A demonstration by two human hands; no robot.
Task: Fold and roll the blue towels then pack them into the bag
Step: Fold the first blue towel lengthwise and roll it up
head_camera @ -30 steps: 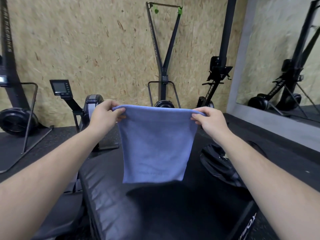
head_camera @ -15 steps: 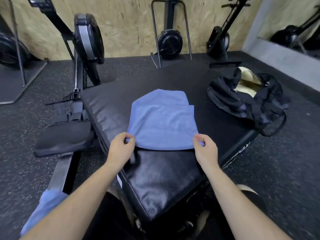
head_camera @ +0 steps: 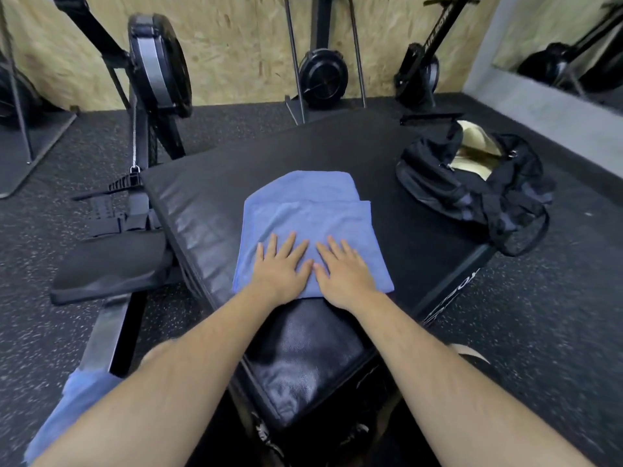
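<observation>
Blue towel (head_camera: 305,210) lies folded at the centre of the frame, flat on the black padded box (head_camera: 202,203). Its upper layer stops a little short of the rounded layer beneath, which shows at the far edge. Both hands rest palms down on the near half of the towel. The left hand (head_camera: 281,266) has its fingers straight and slightly spread, pressing the cloth. The right hand (head_camera: 347,271) lies just beside it in the same way, and the two thumbs nearly touch. Neither hand curls round anything. The towel's near edge runs under the wrists, and bare black padding shows below it.

At the right of the frame the black bag (head_camera: 435,183) sits on the far right corner of the box, well apart from the towel. Its top is open and something cream-coloured (head_camera: 475,156) shows inside. In the lower left corner a second piece of blue cloth (head_camera: 64,412) is partly hidden behind the left forearm. At the upper left a rowing machine (head_camera: 158,59) stands on the speckled dark floor (head_camera: 539,332), before a chipboard wall (head_camera: 236,45).
</observation>
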